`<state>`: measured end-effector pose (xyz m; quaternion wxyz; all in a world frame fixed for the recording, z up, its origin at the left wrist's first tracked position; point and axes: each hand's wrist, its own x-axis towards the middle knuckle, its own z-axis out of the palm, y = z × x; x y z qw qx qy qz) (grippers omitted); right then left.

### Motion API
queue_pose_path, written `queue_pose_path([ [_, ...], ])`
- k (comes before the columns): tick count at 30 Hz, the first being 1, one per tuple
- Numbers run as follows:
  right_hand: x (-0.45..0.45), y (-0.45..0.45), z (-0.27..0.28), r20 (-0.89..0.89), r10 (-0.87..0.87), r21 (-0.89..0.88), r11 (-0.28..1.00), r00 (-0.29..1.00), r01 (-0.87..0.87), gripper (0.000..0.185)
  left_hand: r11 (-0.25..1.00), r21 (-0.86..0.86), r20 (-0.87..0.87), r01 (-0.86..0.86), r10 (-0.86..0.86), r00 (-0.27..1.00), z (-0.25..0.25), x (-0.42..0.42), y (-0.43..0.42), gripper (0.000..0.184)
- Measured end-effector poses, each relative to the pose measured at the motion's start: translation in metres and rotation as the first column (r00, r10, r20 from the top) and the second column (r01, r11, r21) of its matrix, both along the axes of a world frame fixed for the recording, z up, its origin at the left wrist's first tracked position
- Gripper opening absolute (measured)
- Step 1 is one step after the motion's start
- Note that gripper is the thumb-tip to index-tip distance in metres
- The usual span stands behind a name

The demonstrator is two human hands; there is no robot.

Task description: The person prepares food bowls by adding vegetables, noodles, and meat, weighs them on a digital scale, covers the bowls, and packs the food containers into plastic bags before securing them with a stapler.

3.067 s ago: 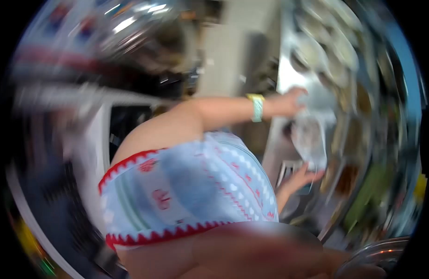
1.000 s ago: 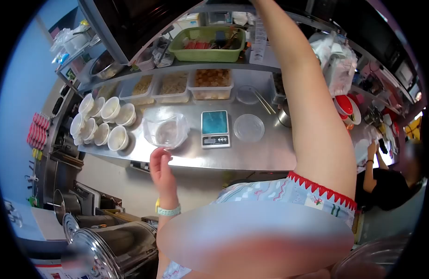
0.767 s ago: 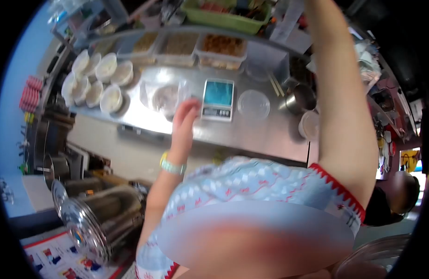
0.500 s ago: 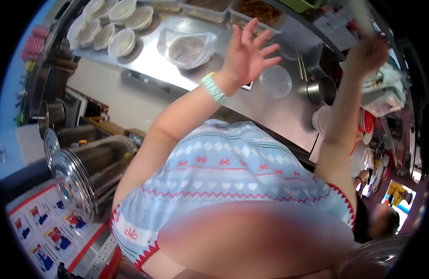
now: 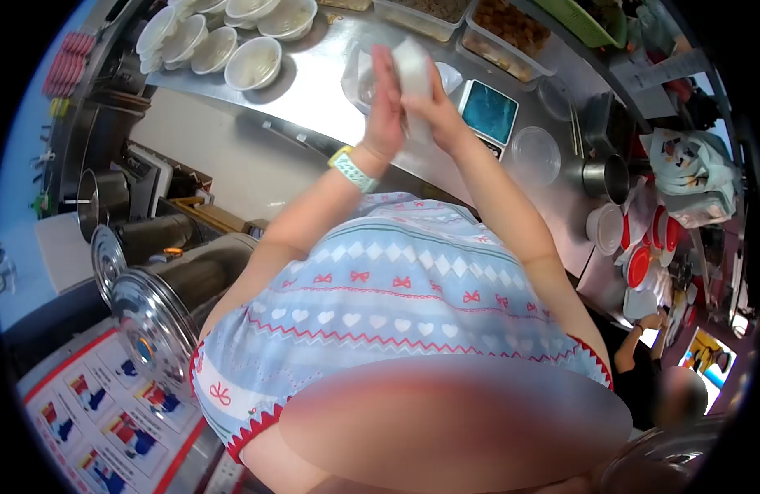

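Observation:
My right hand (image 5: 439,111) is closed around a white, soft-looking bundle (image 5: 413,70), blurred, perhaps thin plastic or paper; I cannot tell which. My left hand (image 5: 385,111) is flat with its fingers stretched up, right beside the bundle; whether it touches is unclear. A mint-coloured wristband (image 5: 353,170) sits on the left wrist. Behind the hands on the steel counter lies a crumpled clear plastic bag (image 5: 357,80), partly hidden. To the right of the hands is a kitchen scale (image 5: 488,112) with a teal top, and past it a round clear lid (image 5: 535,155).
Stacked white bowls (image 5: 254,63) stand at the counter's left. Food tubs (image 5: 505,37) line the back. A steel pot (image 5: 605,179) and white tub (image 5: 604,228) are at right. Lidded steel drums (image 5: 207,267) stand lower left. Another person (image 5: 635,354) is at far right.
My right hand has come in from the far upper right with the white bundle, meeting my left hand. My left hand has turned from spread fingers to upright and flat. The view has shifted, uncovering the scale.

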<state>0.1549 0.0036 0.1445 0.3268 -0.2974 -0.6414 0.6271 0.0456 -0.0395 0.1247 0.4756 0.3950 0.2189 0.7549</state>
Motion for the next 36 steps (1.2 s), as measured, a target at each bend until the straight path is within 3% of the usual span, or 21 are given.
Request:
queue_pose_path([
  [1, -0.017, 0.014, -0.017, -0.338, -0.015, -0.38, 0.917, 0.941, -0.122, 0.073, 1.0, -0.001, 0.002, 0.016, -0.016, 1.0, -0.001, -0.029, 0.007, 0.073],
  [2, -0.03, 0.025, -0.03, -0.337, -0.034, -0.386, 0.917, 0.941, -0.105, 0.073, 0.945, -0.034, -0.309, -0.327, 0.301, 0.902, 0.0, -0.056, 0.01, 0.073],
  [3, -0.044, 0.037, -0.041, -0.32, -0.093, -0.444, 0.894, 0.943, -0.062, 0.074, 0.781, 0.052, -0.581, -0.622, 0.53, 0.618, -0.001, -0.078, 0.017, 0.073],
  [4, -0.056, 0.05, -0.05, -0.303, -0.149, -0.494, 0.869, 0.941, -0.021, 0.075, 0.793, 0.055, -0.581, -0.607, 0.52, 0.626, -0.013, -0.098, 0.03, 0.073],
  [5, -0.061, 0.061, -0.058, -0.302, -0.17, -0.498, 0.867, 0.938, -0.003, 0.075, 0.808, -0.02, -0.79, -0.589, 0.348, 0.504, -0.029, -0.113, 0.039, 0.071],
  [6, -0.059, 0.075, -0.066, -0.094, -0.061, -0.025, 0.998, 0.994, 0.058, 0.076, 0.804, -0.092, -0.928, -0.588, 0.146, 0.344, -0.048, -0.123, 0.047, 0.07],
  [7, -0.057, 0.082, -0.06, 0.155, -0.058, 0.452, 0.892, 0.986, -0.018, 0.077, 0.803, 0.016, -0.971, -0.596, 0.155, 0.183, -0.063, -0.126, 0.052, 0.058],
  [8, -0.042, 0.084, -0.053, 0.456, -0.117, 0.611, 0.762, 0.882, -0.215, 0.078, 0.853, -0.175, -0.944, -0.492, -0.004, 0.329, -0.076, -0.137, 0.061, 0.049],
  [9, -0.039, 0.084, -0.043, 0.464, -0.126, 0.609, 0.764, 0.877, -0.212, 0.078, 0.865, -0.355, -0.876, -0.356, -0.174, 0.45, -0.086, -0.148, 0.068, 0.041],
  [10, -0.036, 0.081, -0.035, 0.655, -0.043, 0.479, 0.796, 0.755, -0.37, 0.078, 0.868, -0.361, -0.871, -0.341, -0.183, 0.455, -0.087, -0.152, 0.067, 0.041],
  [12, -0.036, 0.082, -0.034, 0.815, 0.022, 0.327, 0.808, 0.579, -0.491, 0.078, 0.837, -0.536, -0.478, -0.11, -0.194, 0.856, -0.086, -0.155, 0.066, 0.026],
  [15, -0.052, 0.078, -0.062, 0.849, -0.213, 0.496, 0.637, 0.483, -0.59, 0.079, 0.899, -0.431, -0.573, -0.082, -0.202, 0.794, -0.079, -0.158, 0.063, 0.017],
  [17, -0.068, 0.067, -0.07, 0.86, -0.281, 0.495, 0.662, 0.426, -0.563, 0.082, 0.911, -0.412, -0.559, -0.012, -0.243, 0.793, -0.071, -0.16, 0.053, 0.018],
  [19, -0.075, 0.057, -0.066, 0.91, -0.357, 0.412, 0.703, 0.213, -0.58, 0.087, 0.917, -0.399, -0.448, 0.011, -0.205, 0.87, -0.081, -0.163, 0.057, 0.023],
  [23, -0.054, 0.045, -0.075, 0.904, -0.355, 0.425, 0.697, 0.238, -0.577, 0.09, 0.878, -0.468, -0.348, 0.1, -0.288, 0.892, -0.063, -0.162, 0.042, 0.027],
  [26, -0.039, -0.01, -0.059, 0.738, -0.32, 0.562, 0.779, 0.594, -0.279, 0.068, 0.828, -0.559, -0.445, -0.049, -0.25, 0.86, -0.003, -0.136, -0.008, 0.062],
  [27, -0.033, -0.037, -0.041, 0.62, -0.281, 0.524, 0.843, 0.733, -0.12, 0.055, 0.876, -0.444, -0.619, -0.188, -0.149, 0.771, -0.011, -0.136, -0.017, 0.066],
  [29, 0.002, -0.107, -0.039, 0.229, -0.505, 0.718, 0.665, 0.832, 0.206, 0.038, 0.966, -0.055, -0.775, -0.251, 0.117, 0.621, -0.032, -0.126, -0.031, 0.068],
  [31, 0.047, -0.203, -0.01, 0.242, -0.695, 0.589, 0.66, 0.677, 0.467, 0.023, 0.928, 0.37, -0.721, 0.028, 0.268, 0.639, -0.054, -0.104, -0.04, 0.059],
  [34, 0.126, -0.335, -0.043, 0.079, -0.98, 0.678, 0.186, 0.182, 0.711, 0.016, 0.875, 0.222, -0.6, 0.43, -0.225, 0.768, -0.093, -0.041, -0.084, 0.042],
  [36, 0.167, -0.436, -0.075, -0.052, -0.983, 0.284, -0.183, -0.176, 0.941, 0.011, 0.759, -0.039, -0.691, 0.65, -0.491, 0.531, -0.06, -0.005, -0.138, 0.028],
])
